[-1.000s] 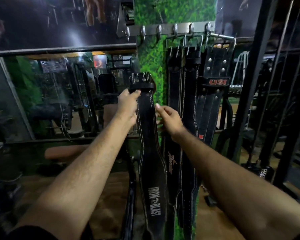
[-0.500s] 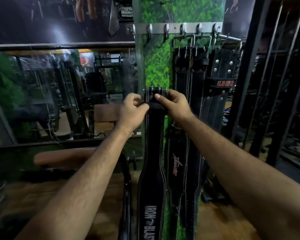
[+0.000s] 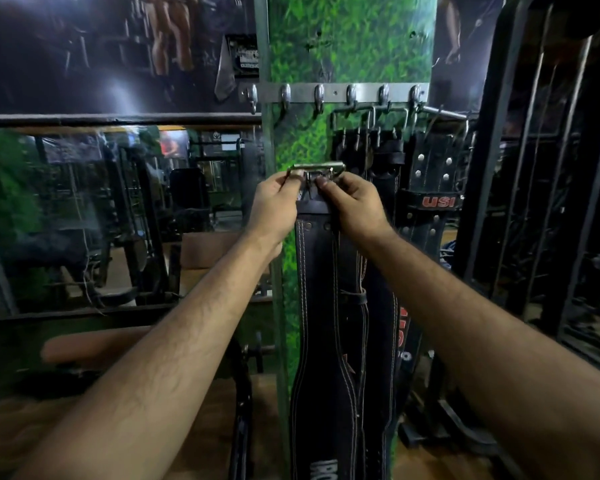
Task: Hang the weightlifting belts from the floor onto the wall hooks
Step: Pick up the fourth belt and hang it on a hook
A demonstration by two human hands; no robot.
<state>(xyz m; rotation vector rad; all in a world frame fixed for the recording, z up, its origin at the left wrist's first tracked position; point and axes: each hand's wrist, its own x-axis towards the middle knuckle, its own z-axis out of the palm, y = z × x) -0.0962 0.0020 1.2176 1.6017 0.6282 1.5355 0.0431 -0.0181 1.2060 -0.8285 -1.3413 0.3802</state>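
Note:
A black leather weightlifting belt (image 3: 317,289) with white stitching hangs straight down from my two hands in front of a green grass-patterned wall panel. My left hand (image 3: 274,202) and my right hand (image 3: 354,202) both pinch its metal buckle (image 3: 316,169) at the top end. Above it a steel rail of hooks (image 3: 336,93) is fixed to the panel; its left hooks (image 3: 286,95) are bare. Three black belts hang from the right hooks, one with a red USI label (image 3: 433,201).
A large mirror (image 3: 118,209) fills the wall to the left, with a padded bench (image 3: 94,344) below it. A black steel rack (image 3: 520,168) stands to the right. The floor is brown wood.
Both hands have shifted from the belt's leather loop up to the metal buckle, which now stands clear above my fingers. The view has moved closer to the hook rail.

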